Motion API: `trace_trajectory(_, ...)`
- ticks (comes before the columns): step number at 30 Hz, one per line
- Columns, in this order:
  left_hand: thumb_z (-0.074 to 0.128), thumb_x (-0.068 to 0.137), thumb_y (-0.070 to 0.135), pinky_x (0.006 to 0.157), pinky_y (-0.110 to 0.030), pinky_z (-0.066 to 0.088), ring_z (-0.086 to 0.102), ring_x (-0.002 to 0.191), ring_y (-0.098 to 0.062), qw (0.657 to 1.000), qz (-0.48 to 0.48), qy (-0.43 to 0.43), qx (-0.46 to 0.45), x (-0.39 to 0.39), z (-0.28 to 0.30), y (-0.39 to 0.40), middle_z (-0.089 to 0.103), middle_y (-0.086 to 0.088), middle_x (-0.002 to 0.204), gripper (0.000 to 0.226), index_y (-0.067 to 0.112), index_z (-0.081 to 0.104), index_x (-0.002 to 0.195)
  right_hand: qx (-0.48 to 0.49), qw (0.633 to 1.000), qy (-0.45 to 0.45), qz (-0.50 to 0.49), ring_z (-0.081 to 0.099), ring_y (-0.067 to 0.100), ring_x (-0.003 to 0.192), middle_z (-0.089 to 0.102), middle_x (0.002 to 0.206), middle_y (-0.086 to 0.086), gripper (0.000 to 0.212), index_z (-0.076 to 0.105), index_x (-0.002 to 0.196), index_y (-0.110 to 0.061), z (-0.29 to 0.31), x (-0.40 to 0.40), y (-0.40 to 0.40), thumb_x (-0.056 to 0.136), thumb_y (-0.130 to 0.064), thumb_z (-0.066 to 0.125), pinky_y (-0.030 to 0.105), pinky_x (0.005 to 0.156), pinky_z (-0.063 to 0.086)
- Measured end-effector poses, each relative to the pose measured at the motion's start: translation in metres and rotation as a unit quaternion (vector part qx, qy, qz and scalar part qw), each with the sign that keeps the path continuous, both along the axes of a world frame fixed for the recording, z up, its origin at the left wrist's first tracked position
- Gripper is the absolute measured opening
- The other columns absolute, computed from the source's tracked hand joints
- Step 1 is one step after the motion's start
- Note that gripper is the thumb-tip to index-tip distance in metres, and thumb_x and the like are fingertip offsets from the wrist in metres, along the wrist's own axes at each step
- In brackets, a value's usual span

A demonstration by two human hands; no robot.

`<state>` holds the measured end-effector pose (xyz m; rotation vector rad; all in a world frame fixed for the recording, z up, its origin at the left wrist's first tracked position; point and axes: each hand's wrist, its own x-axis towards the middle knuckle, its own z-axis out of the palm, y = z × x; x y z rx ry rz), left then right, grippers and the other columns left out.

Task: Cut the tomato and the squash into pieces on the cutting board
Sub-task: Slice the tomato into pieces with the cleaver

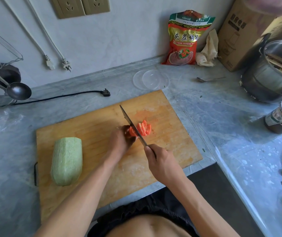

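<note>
While my right hand (160, 161) grips the steel knife (133, 125) and my left hand (121, 141) pinches the half-sliced red tomato (132, 131), the peeled pale-green squash (66, 160) waits uncut.

Pale grey plastered wall (102, 40) filling upper frame, two beige wall sockets (80, 6) upper left. Grey marble-patterned countertop (222, 117) running across, daylight falling brightest lower right. Brown cardboard box (239, 35) standing upper right.

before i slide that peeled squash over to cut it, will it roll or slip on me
The squash lies on its side on the cutting board, and its rounded body could probably roll sideways. Its peeled, pale surface looks moist, so it may be slippery. It looks thick and solid, likely stiff and fairly heavy.
</note>
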<state>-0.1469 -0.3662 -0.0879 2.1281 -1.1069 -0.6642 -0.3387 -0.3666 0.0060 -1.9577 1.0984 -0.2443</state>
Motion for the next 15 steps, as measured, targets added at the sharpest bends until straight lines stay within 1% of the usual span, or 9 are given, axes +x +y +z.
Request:
trace_trajectory(3,0.08,0.071,0.019,0.052,-0.015,0.035,0.07,0.075,-0.017,0.999,-0.002,-0.044,0.016,-0.003,0.007,-0.002,0.075,-0.002,0.084,0.017,0.021,0.075,0.088,0.007,1.0,0.006,-0.006,0.028,0.014,0.043,0.037,0.051,-0.004,0.039,0.044,0.069,-0.021,0.001,0.001,0.001,0.104,-0.037,0.037,0.026,0.045,0.024)
trace_trajectory(6,0.079,0.074,0.02,0.051,-0.004,0.025,0.07,0.079,-0.015,0.997,0.002,-0.062,0.035,-0.005,0.009,-0.002,0.076,-0.001,0.09,0.019,0.021,0.077,0.093,0.006,1.0,0.018,-0.008,0.031,0.014,0.046,0.04,0.053,-0.003,0.039,0.048,0.074,-0.018,0.001,0.0,0.001,0.104,-0.038,0.036,0.027,0.047,0.026)
trace_trajectory(8,0.079,0.074,0.019,0.052,-0.003,0.028,0.069,0.081,-0.012,0.998,0.012,-0.044,0.039,-0.008,0.012,-0.001,0.076,0.001,0.093,0.023,0.022,0.077,0.097,0.01,1.0,0.021,-0.01,0.032,0.015,0.046,0.04,0.054,-0.002,0.04,0.049,0.075,-0.016,0.001,0.0,0.002,0.105,-0.039,0.036,0.028,0.048,0.027)
trace_trajectory(13,0.078,0.072,0.015,0.05,-0.004,0.033,0.071,0.081,-0.018,0.999,0.01,-0.046,0.013,-0.012,0.022,0.001,0.077,-0.003,0.089,0.024,0.021,0.077,0.096,0.011,1.0,0.017,-0.006,0.032,0.015,0.045,0.041,0.053,-0.002,0.04,0.049,0.074,-0.015,0.004,0.001,0.001,0.105,-0.038,0.036,0.028,0.046,0.027)
trace_trajectory(15,0.079,0.071,0.017,0.054,-0.006,0.034,0.071,0.084,-0.018,0.999,0.011,-0.047,0.009,-0.011,0.021,0.001,0.077,-0.002,0.091,0.028,0.022,0.077,0.098,0.011,1.0,0.011,-0.004,0.032,0.014,0.046,0.041,0.053,-0.002,0.04,0.046,0.071,-0.018,0.005,0.0,0.0,0.105,-0.037,0.037,0.028,0.046,0.027)
